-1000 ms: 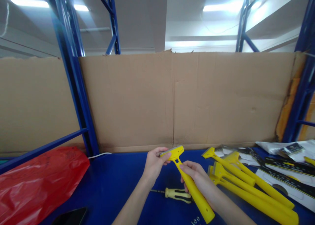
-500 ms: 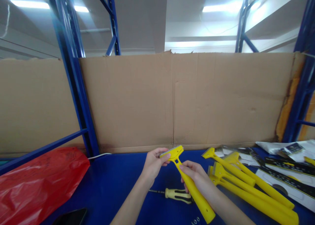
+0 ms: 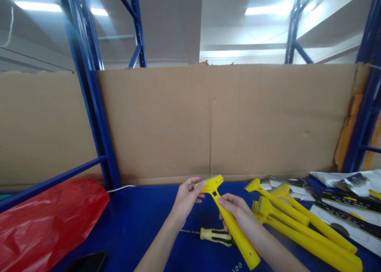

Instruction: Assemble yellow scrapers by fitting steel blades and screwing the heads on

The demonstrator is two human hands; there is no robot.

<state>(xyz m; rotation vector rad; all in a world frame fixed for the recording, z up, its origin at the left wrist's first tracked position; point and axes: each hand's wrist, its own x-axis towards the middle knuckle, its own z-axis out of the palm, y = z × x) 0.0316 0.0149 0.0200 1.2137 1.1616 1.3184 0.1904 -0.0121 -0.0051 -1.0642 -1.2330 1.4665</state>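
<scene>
A yellow scraper [image 3: 235, 228] is held up over the blue table, its wide head at the upper left and its handle slanting down to the right. My left hand [image 3: 187, 196] pinches the left end of the scraper's head between thumb and fingers. Around the upper part of the handle, my right hand [image 3: 236, 212] is closed. Below both hands, a screwdriver [image 3: 216, 235] with a cream and black handle lies on the table [image 3: 127, 224]. Several more yellow scrapers [image 3: 312, 234] lie in a pile beside my right forearm.
A red plastic bag [image 3: 50, 220] covers the left side, with a dark phone [image 3: 86, 262] near the front edge. Black and white packages [image 3: 351, 212] lie at the right. Small metal nuts [image 3: 237, 267] sit at the front. A cardboard panel [image 3: 166, 125] stands behind.
The scraper's head has shifted very slightly up and to the right. Both hands keep their hold on it.
</scene>
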